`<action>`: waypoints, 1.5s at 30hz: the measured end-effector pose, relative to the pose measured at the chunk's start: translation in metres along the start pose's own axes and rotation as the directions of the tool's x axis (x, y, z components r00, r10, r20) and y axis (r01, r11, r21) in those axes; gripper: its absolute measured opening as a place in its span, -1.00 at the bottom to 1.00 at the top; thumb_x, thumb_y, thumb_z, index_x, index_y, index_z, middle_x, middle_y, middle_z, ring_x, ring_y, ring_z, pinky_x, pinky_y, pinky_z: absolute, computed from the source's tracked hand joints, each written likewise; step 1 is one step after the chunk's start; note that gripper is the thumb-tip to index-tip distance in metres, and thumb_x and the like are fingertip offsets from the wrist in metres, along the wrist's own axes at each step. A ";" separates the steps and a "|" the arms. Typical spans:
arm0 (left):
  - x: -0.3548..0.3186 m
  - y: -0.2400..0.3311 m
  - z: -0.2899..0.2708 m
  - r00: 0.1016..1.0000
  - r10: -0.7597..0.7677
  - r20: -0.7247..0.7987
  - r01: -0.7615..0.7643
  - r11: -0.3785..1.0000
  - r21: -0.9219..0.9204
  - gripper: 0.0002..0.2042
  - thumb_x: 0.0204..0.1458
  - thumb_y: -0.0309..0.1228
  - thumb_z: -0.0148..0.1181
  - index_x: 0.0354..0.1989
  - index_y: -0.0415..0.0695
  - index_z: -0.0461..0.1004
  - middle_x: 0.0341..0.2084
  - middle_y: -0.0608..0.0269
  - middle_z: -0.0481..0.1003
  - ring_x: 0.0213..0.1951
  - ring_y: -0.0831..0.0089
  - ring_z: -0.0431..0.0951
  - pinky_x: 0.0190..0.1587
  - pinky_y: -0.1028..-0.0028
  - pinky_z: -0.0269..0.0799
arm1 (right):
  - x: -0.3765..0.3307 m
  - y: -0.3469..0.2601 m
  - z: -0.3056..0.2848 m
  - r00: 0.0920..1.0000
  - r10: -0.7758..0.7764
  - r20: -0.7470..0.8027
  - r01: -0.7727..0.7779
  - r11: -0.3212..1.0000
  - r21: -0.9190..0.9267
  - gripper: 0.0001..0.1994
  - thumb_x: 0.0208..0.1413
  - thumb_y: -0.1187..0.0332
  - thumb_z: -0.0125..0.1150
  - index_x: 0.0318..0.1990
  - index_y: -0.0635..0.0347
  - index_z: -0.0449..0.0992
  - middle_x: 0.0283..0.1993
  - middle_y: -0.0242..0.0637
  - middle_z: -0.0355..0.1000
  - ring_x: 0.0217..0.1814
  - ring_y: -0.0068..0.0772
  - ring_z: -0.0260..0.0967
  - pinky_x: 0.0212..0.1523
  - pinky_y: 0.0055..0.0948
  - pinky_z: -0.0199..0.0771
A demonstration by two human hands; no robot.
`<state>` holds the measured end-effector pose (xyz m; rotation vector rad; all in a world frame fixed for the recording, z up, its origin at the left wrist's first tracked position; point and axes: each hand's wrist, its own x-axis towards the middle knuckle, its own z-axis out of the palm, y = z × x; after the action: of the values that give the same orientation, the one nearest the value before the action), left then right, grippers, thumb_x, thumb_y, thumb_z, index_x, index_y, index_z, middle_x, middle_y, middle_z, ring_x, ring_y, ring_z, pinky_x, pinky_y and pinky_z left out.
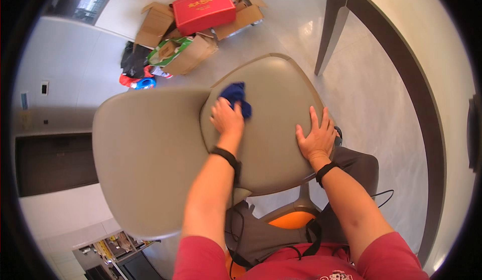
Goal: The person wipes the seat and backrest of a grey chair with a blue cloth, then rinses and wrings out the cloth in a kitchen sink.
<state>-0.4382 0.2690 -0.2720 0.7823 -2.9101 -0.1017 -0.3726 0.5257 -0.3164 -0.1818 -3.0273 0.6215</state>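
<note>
Looking crumpled, the cloth [233,92] is deep blue.

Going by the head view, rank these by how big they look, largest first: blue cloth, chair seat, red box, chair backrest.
1. The chair seat and chair backrest: too alike to rank.
2. The red box, though it stands farther off.
3. The blue cloth, partly hidden by the left hand.

A pale wall [70,59] stands on the left, the glossy grey floor [374,104] catches light, and a dark-edged pale table [444,34] stands on the right
</note>
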 end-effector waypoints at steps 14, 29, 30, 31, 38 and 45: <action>-0.013 0.013 0.003 0.994 0.043 -0.104 -0.067 0.968 -0.240 -0.70 0.15 -0.06 0.24 -0.13 0.00 0.57 -0.22 0.09 0.60 -0.15 -0.03 0.60 -0.13 0.03 0.46 | 0.000 -0.006 -0.003 0.999 0.000 0.039 0.001 1.000 -0.028 -0.25 0.12 -0.14 0.19 0.48 -0.30 0.21 0.57 -0.09 0.00 0.39 0.18 0.11 0.37 0.06 0.15; -0.191 0.020 -0.021 0.934 0.358 -0.003 -0.354 0.922 -0.156 -0.80 0.15 -0.22 0.25 -0.18 -0.06 0.52 -0.28 0.22 0.53 -0.17 0.14 0.52 -0.12 0.12 0.33 | 0.005 -0.005 0.004 0.999 0.018 -0.036 -0.018 1.000 0.011 -0.28 0.13 -0.17 0.16 0.47 -0.34 0.24 0.56 -0.11 0.02 0.38 0.12 0.13 0.37 0.03 0.14; -0.173 0.023 -0.013 0.937 0.349 -0.025 -0.349 0.926 -0.144 -0.79 0.16 -0.21 0.24 -0.17 -0.06 0.52 -0.26 0.22 0.54 -0.15 0.13 0.52 -0.11 0.10 0.34 | 0.004 -0.004 0.002 1.000 0.019 -0.024 -0.019 1.000 0.000 -0.28 0.13 -0.17 0.17 0.46 -0.34 0.24 0.56 -0.11 0.02 0.38 0.13 0.12 0.38 0.02 0.13; -0.156 0.020 -0.005 0.939 0.339 -0.064 -0.345 0.925 -0.159 -0.78 0.18 -0.19 0.23 -0.16 -0.07 0.52 -0.25 0.19 0.54 -0.14 0.11 0.52 -0.10 0.09 0.34 | 0.000 -0.005 0.003 1.000 0.015 -0.011 -0.015 1.000 -0.011 -0.28 0.12 -0.17 0.17 0.46 -0.35 0.24 0.56 -0.11 0.01 0.38 0.13 0.12 0.38 0.02 0.13; 0.006 0.028 0.046 0.855 0.423 -0.302 -0.457 0.888 -0.049 -0.74 0.21 -0.10 0.20 -0.10 0.01 0.53 -0.23 0.21 0.53 -0.10 0.13 0.52 -0.05 0.05 0.36 | 0.001 0.002 0.009 1.000 -0.001 0.010 0.002 0.999 -0.033 -0.25 0.08 -0.16 0.21 0.47 -0.34 0.23 0.57 -0.06 -0.02 0.37 0.19 0.12 0.38 0.08 0.13; 0.086 0.049 0.049 0.819 0.482 -0.311 -0.511 0.860 -0.011 -0.71 0.17 -0.10 0.22 -0.02 0.09 0.60 -0.01 0.34 0.54 0.09 0.23 0.47 0.04 0.07 0.38 | 0.002 0.004 0.010 1.000 -0.017 -0.017 0.017 1.000 -0.012 -0.25 0.09 -0.16 0.21 0.46 -0.35 0.24 0.56 -0.06 -0.01 0.36 0.20 0.13 0.38 0.10 0.14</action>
<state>-0.5426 0.2698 -0.3065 -0.0064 -2.6853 -0.0607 -0.3750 0.5262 -0.3272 -0.1613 -3.0137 0.5978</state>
